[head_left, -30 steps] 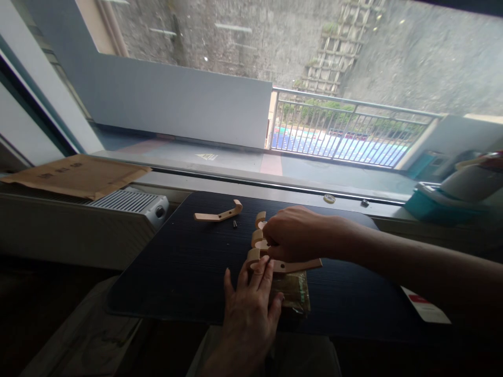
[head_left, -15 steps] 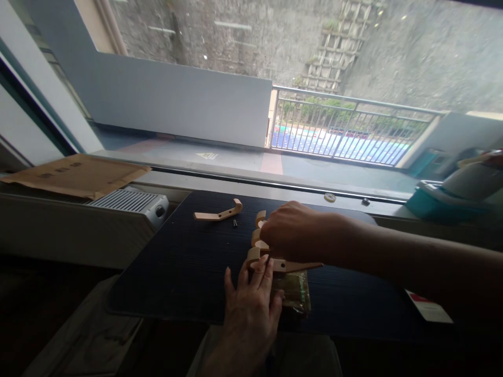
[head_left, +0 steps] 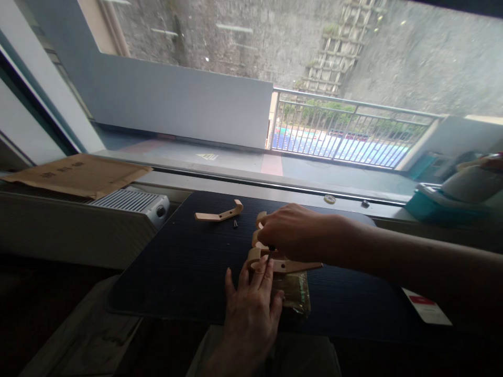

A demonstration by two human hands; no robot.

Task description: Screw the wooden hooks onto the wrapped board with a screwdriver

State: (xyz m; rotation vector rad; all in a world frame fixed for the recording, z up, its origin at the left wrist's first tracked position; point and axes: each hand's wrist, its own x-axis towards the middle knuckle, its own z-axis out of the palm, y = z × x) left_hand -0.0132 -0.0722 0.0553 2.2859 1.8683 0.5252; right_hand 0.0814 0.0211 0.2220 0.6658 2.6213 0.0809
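Observation:
My right hand (head_left: pixel 288 230) is closed in a fist around a screwdriver, whose thin dark shaft (head_left: pixel 269 255) points down at the nearest wooden hook (head_left: pixel 288 266). The handle is hidden inside the fist. My left hand (head_left: pixel 251 309) lies flat with its fingers stretched out, the fingertips resting on that hook beside the shaft. Two more curved wooden hook ends (head_left: pixel 261 219) show behind it, partly covered by the right hand. Under the front hook and by my left thumb is a clear plastic packet (head_left: pixel 294 293). What the screwdriver tip meets is hard to make out.
A separate wooden hook (head_left: pixel 220 214) with holes lies on the dark table (head_left: pixel 168 267), two small screws (head_left: pixel 235 224) near it. A white and red card (head_left: pixel 426 308) is at the right. Behind are a tape roll (head_left: pixel 329 199), a cardboard envelope (head_left: pixel 78 174) and a teal basket (head_left: pixel 432 204).
My right fist has turned slightly, and more of the dark screwdriver shows below it. The left hand and the wooden hooks stay in place.

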